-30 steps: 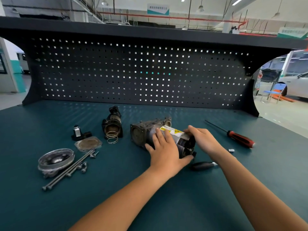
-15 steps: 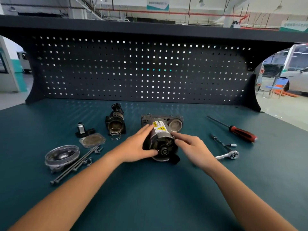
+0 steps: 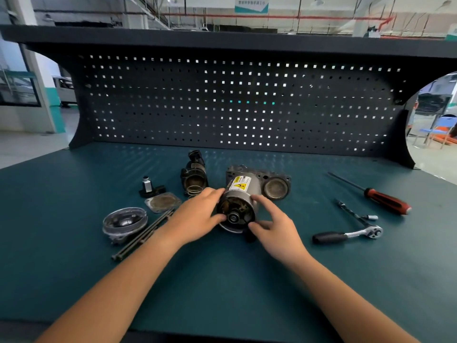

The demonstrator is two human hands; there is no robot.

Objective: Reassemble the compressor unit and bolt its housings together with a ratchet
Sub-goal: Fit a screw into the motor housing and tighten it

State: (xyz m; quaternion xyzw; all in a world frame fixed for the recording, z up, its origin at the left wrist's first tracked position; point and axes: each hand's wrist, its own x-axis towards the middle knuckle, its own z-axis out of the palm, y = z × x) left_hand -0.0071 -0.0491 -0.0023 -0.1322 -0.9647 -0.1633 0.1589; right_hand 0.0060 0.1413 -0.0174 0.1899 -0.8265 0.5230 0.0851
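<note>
Counter point(image 3: 74, 243): dark teal top, black pegboard back panel point(image 3: 222, 102). Lying on it, left to right: domed metal cover point(image 3: 125, 220); long bolts point(image 3: 146, 232); round gasket plate point(image 3: 163, 202); small black sensor point(image 3: 149, 187); black housing with spring point(image 3: 194, 175); compressor unit point(image 3: 243, 194); ratchet point(image 3: 348, 235); small socket point(image 3: 371, 217); red-handled screwdriver point(image 3: 380, 196).

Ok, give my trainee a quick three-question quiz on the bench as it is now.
1. True or false: the ratchet is in a hand.
2. Which side of the motor do the long bolts lie on? A) the person's left B) the person's right
3. What do the left hand and right hand hold?

Key: 1. False, it lies on the bench. 2. A. 3. The motor, gripped at its open near end.
</note>
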